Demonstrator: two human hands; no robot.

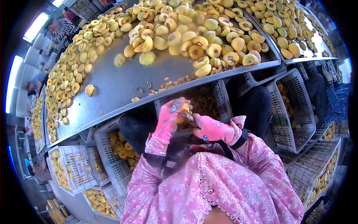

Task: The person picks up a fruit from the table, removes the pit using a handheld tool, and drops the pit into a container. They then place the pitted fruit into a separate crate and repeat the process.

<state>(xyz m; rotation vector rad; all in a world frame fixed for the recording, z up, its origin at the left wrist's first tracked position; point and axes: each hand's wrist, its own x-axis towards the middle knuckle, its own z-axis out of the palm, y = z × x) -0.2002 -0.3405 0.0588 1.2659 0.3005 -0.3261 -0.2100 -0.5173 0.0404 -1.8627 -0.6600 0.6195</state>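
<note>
My left hand (168, 118), in a pink patterned glove, is closed around a yellow peach half (185, 107), mostly covered by the fingers. Close against it is my right hand (212, 127), in a matching pink glove, its fingers pinched together at the fruit. Whatever sits in the right fingers is too small and hidden to name. Both hands are held just off the near edge of the metal table (123, 84), above a crate (223, 100) with brown scraps inside. A large heap of peach halves (175, 37) covers the table's far part, several showing brown centres.
Pit scraps (175, 83) lie along the table's raised rim. A white crate of peach halves (112, 160) stands at my left, another crate (292, 112) at my right. Stacked crates (76, 168) are farther left. Other people work at both sides, including one in a blue sleeve (337, 100).
</note>
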